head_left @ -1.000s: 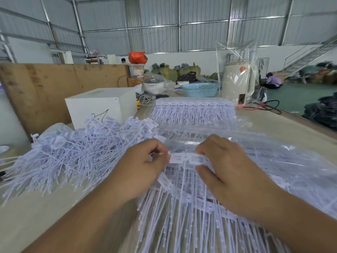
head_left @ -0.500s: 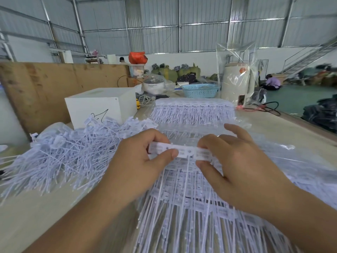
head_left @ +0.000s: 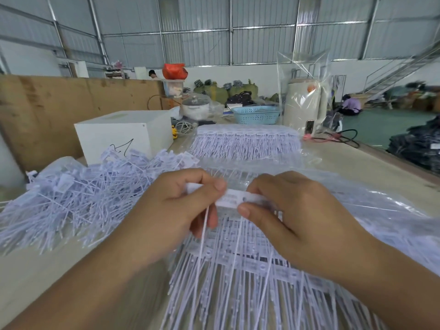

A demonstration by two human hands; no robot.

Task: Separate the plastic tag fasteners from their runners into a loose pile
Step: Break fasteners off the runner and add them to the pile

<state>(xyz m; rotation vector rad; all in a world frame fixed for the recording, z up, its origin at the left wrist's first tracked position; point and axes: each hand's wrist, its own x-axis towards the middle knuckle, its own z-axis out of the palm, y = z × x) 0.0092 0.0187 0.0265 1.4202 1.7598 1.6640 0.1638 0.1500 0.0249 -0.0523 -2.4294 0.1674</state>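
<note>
- Left hand [head_left: 166, 210]: grip closed tight, thumb tip pressed against curled fingers, pinching the left end of a white runner strip [head_left: 240, 198]. One thin fastener stem [head_left: 204, 231] hangs down from this grip, passing in front of the lower fingers.
- Right hand [head_left: 302, 217]: grip also closed, thumb under and forefinger over the right end of the same strip. The two grips sit just apart, with a short stretch of strip bare between them.
- The strip is held level, raised above the stack below; its printing is blurred and unreadable.
- Directly under both grips: a stack of unseparated fastener sheets [head_left: 238, 270], stems running toward the viewer, layered too thickly to count.
- Left of the left grip: one loose pile of separated fasteners [head_left: 78, 194], heads and stems lying in all directions on the surface [head_left: 35, 270]; far too many to count.
- Beyond the grips: one more bundle of fasteners on their runners [head_left: 245, 144], stems hanging in a fringe.
- Right of the right grip: clear plastic wrap [head_left: 371, 206] spread over more fastener sheets.
- Beyond the loose pile: one white box [head_left: 114, 132] with a black scrawl on its face.
- Farther back: one light blue perforated basket [head_left: 256, 114], one lidded white pot [head_left: 195, 106], one cream cylinder inside a clear bag [head_left: 302, 108].
</note>
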